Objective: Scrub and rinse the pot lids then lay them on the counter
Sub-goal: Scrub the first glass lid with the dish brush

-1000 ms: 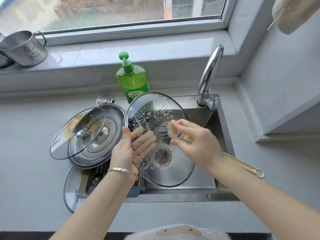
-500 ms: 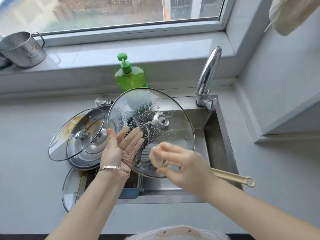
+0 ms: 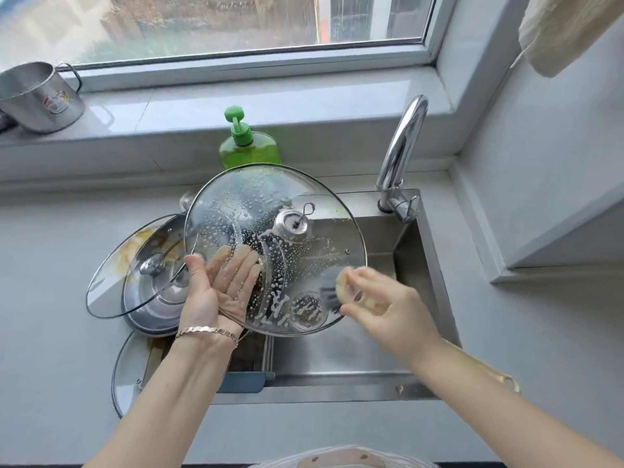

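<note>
**Item: soapy glass lid** [image 3: 270,238]. Round, steel-rimmed, knob [image 3: 292,224] facing the camera, held tilted above the sink [image 3: 337,366]. Beaded with suds.

**Grip, left hand** [image 3: 216,285]. Clamped on the lid's lower-left rim: the thumb lies on the near face, and the straight fingers show through the glass behind it. From this hold the lid spreads up and to the right.

**Grip, right hand** [image 3: 388,309]. Motion-blurred, fingers closed round a scrub brush [image 3: 332,285]. The bristle head meets the lid's lower-right edge, across the disc from the left-hand hold. The brush's long axis runs back under the forearm to a pale handle end [image 3: 506,380].

**Judgement.** Scrubbing in hand, rinse pending. The next stroke likely sweeps from the rim toward the left hand, which must brace against it. The right hand is nearer the faucet [image 3: 401,146].

**Left of the hold.** Second glass lid [image 3: 135,271], stained, leaning on a steel lid [image 3: 158,312]. Third lid [image 3: 125,373] below.

**Beyond.** Soap bottle [image 3: 250,146].
</note>
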